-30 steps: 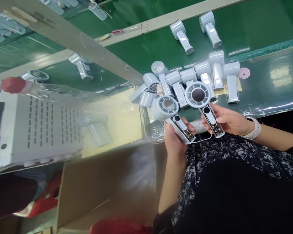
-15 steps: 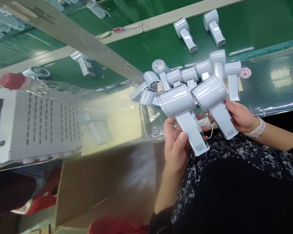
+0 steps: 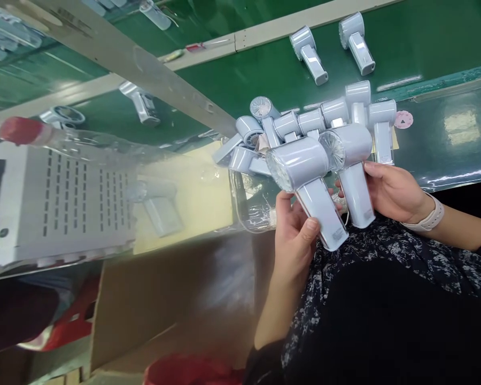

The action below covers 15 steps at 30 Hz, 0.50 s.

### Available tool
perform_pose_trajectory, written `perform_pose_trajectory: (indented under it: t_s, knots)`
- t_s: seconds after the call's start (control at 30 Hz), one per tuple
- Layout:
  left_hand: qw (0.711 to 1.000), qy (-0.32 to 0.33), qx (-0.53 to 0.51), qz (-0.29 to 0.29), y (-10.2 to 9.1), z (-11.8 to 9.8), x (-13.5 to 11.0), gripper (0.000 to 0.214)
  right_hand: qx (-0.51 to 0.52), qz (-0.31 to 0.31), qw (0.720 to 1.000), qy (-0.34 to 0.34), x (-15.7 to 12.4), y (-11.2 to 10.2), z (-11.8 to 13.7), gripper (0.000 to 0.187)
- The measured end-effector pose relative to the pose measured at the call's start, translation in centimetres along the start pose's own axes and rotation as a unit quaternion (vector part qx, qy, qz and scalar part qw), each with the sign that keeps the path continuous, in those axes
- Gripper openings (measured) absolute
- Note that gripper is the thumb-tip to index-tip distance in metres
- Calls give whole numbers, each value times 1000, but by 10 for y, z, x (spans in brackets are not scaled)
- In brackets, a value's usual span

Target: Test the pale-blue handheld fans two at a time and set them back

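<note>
My left hand (image 3: 294, 235) grips the handle of a pale blue-grey handheld fan (image 3: 323, 214), thumb on the front of the handle. Its round head points left, with a ribbed grille at the end. Close beside it, my right hand (image 3: 398, 192) holds a second handheld fan (image 3: 358, 192) by the handle, thumb near the neck. The grille of this one shows on its left end. The two heads nearly meet or touch; I cannot tell which. Both fans are held above my lap, at the bench edge. Some fingers are hidden behind the handles.
Several similar fans (image 3: 310, 120) crowd the bench just behind my hands. Two more fans (image 3: 315, 64) lie on the green surface (image 3: 425, 37) beyond. To the left stand a vented white metal box (image 3: 76, 198), a red-capped bottle (image 3: 20, 131) and a cardboard box (image 3: 176, 289) below.
Both held fans have turned so that their grilles show more. The right fan has swung more upright and slightly left; the left fan has shifted slightly right.
</note>
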<state>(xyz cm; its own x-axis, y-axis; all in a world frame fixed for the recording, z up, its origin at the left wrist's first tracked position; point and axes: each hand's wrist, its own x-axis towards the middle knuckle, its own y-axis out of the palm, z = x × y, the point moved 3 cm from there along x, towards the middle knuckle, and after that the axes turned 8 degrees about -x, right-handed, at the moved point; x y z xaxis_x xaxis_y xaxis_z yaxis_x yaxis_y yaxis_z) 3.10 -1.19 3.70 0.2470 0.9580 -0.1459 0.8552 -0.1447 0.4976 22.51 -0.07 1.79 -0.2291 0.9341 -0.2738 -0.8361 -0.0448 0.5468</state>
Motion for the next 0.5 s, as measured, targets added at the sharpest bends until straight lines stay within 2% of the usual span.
perform_pose_trajectory:
  t_s: [0.2,0.37,0.5]
  knots:
    - [999,-34,7,7,-2,3,8,62,20,9,999,44,2,10,0,24]
    - [1000,-12,-3,6,-1,0,13,56,-10,26,999,15,2,19,5,23]
    - [999,3,-46,24,2,-6,24,48,7,29,999,-11,5,21,12,26]
